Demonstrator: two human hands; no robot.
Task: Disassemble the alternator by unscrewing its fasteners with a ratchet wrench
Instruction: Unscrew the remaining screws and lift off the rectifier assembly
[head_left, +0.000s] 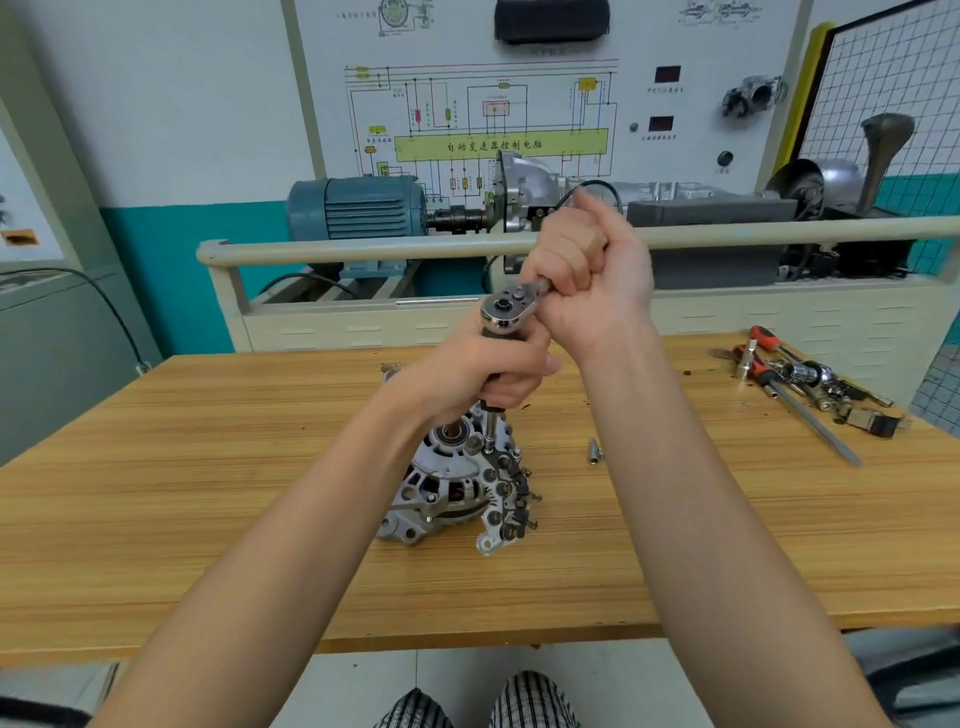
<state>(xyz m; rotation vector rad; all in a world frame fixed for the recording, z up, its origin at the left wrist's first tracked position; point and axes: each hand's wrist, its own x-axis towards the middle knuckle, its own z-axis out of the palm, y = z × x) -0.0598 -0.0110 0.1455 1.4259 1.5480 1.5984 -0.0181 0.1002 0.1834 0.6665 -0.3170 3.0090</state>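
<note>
The right hand (587, 275) grips the ratchet (506, 309) handle in a fist; the left hand (493, 371) curls round the extension below its head, the socket seated on the alternator (460, 486), which stands mid-tabletop (208, 467). Loose tools (810, 379) lie far right. The wall panel (501, 145) reads "自动变速器控制电脑".

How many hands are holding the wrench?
2. The left hand grips the shaft below the wrench head, above the alternator. The right hand grips the handle, up and to the right.
</note>
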